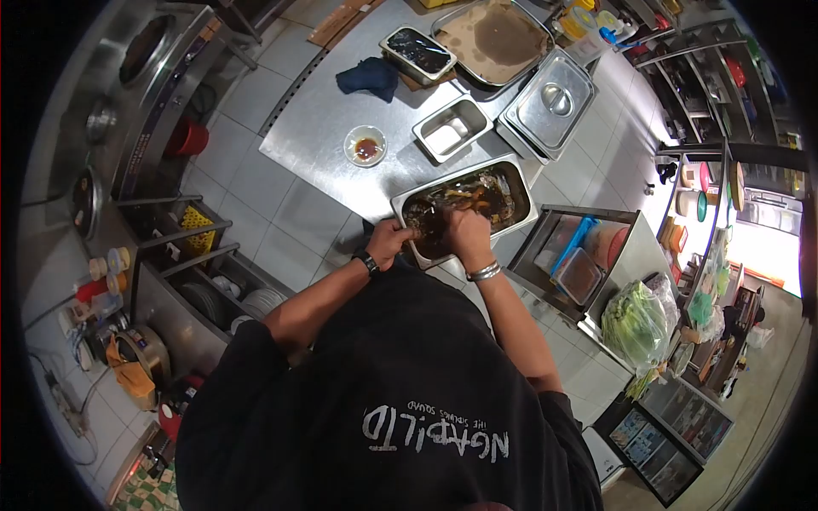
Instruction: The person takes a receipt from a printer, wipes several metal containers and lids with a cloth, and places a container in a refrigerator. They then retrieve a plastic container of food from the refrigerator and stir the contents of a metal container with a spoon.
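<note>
A deep steel pan [521,187] of dark sauce with pieces in it stands at the near edge of the steel table [298,140]. My left hand [391,242] grips the pan's near left rim, its fingers closed on it. Over the pan's near side is my right hand [469,232], closed round something I cannot make out; its fingers reach toward the sauce. A small bowl [365,146] with a little brown sauce sits beyond the pan, to the left. Next to it is an empty steel container [452,129].
Farther back are a container of dark liquid [417,53], a dark blue cloth [368,79], a large tray [494,38] and a lidded steel pan [552,98]. Bagged greens [637,324] lie on the right. A stove [145,111] and plate shelves [200,302] stand on the left.
</note>
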Demonstrator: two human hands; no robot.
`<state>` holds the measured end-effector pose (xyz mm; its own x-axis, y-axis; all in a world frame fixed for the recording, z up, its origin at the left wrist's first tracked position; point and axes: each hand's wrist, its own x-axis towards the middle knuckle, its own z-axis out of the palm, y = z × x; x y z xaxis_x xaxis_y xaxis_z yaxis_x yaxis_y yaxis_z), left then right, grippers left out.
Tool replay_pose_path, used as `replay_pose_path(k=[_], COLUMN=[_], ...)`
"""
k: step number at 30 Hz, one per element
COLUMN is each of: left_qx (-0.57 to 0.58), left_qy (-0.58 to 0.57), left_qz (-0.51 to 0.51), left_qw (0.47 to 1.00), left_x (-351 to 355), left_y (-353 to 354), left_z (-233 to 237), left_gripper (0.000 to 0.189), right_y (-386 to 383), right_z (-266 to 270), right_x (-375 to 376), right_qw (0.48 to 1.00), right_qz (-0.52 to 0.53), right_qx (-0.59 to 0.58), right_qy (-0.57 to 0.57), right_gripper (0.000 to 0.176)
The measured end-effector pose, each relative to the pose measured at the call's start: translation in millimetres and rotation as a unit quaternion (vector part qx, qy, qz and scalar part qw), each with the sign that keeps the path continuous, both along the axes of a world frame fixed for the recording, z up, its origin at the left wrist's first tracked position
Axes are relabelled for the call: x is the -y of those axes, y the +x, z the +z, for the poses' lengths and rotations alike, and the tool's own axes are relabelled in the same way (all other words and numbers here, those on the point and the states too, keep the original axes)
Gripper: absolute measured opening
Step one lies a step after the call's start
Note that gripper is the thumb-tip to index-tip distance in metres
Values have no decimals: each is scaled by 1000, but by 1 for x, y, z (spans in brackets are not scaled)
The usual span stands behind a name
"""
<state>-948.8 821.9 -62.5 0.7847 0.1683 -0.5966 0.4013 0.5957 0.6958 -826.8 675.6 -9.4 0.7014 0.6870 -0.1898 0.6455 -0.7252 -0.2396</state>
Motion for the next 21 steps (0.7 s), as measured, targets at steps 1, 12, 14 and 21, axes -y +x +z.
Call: replay_pose_path(k=[1, 12, 14, 21], left_qx=[0, -15, -10, 29], left_qy=[0, -2, -3, -7], left_qz=[1, -30, -29, -71], left_qw=[1000, 999, 1000, 997], left_x=[-1, -12, -14, -20], left_y=[-1, -4, -5, -9], left_z=[-5, -13, -14, -2], left_gripper=[7, 3, 5, 8], right_y=[6, 84, 88, 54], right_z=[-1, 1, 7, 50], right_x=[1, 71, 85, 96], right_qw=[1000, 984, 982, 974], right_qz=[7, -44, -59, -93], right_qx=[29, 163, 170, 195], right_qy=[9, -51, -63, -70], right_gripper=[23, 29, 28, 19])
